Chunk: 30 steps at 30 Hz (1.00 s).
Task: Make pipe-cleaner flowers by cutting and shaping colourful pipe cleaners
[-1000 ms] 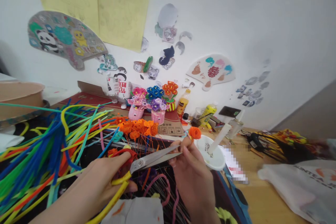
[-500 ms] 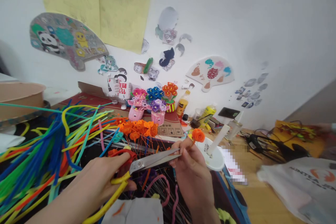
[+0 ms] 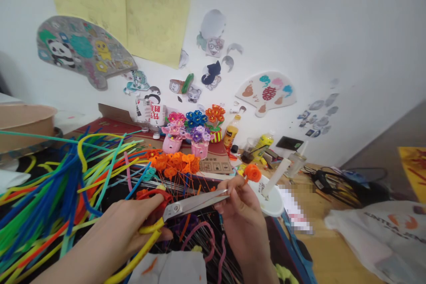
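My left hand (image 3: pixel 128 222) is wrapped round the red handles of a pair of scissors (image 3: pixel 195 203). Their blades point right, with the tips at the fingers of my right hand (image 3: pixel 245 219); whether anything lies between the blades I cannot make out. A rolled orange chenille flower (image 3: pixel 252 172) is pinched in my right fingers, its head showing above them. Behind the scissors is a cluster of orange chenille flowers (image 3: pixel 176 165) on thin stems. Beneath my left hand runs a yellow chenille stem (image 3: pixel 136 261).
Coloured chenille stems (image 3: pixel 66 199) heap at the left. Small potted chenille flowers (image 3: pixel 200 148) stand at the back, beside a juice bottle (image 3: pixel 232 132). To the right are a white bowl (image 3: pixel 274 206), a plastic bag (image 3: pixel 379 235) and dark cables (image 3: pixel 328 186).
My hands, the scissors and the flower hold nearly the same place. At the far right, a yellow sheet with a leafy bunch has left the table; a yellow piece now shows at the right edge.
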Motion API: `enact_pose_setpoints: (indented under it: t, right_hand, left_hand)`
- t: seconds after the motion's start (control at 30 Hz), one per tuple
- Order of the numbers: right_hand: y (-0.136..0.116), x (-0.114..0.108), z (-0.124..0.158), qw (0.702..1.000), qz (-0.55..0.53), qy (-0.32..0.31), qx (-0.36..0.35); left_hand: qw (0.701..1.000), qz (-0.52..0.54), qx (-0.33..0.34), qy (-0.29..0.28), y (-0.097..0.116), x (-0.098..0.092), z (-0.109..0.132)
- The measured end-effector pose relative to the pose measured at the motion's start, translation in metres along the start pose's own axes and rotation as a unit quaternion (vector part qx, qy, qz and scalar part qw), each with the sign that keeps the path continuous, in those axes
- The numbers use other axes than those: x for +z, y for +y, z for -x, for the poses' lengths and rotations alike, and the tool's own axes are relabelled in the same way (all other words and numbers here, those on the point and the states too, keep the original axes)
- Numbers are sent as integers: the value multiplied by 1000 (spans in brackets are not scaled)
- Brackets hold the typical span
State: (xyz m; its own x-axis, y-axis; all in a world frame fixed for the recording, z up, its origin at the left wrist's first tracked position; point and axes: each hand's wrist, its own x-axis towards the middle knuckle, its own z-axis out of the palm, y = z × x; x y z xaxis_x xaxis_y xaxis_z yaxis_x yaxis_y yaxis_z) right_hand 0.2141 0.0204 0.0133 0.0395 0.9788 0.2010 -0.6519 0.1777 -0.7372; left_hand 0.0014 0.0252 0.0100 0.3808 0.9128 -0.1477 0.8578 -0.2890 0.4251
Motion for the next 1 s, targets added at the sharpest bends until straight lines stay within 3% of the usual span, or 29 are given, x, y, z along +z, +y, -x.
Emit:
enact_pose_setpoints:
  t: [0.17, 0.57, 0.77, 0.93, 1.0]
  right_hand:
    - [0, 1, 0, 1000, 10, 5, -4]
    - [0, 0, -1, 999, 45, 9, -23]
    - [2, -1, -2, 997, 54, 27, -41]
    - [3, 0, -1, 997, 47, 42, -39]
    - [3, 0, -1, 997, 49, 46, -37]
  left_hand:
    - [1000, -15, -10, -16, 4, -5, 0]
    - [1000, 4, -13, 18, 3, -3, 1]
    - [995, 73, -12, 60, -3, 1, 2]
    - [987, 60, -8, 148, -8, 7, 2]
    - [984, 78, -12, 159, -7, 6, 2]
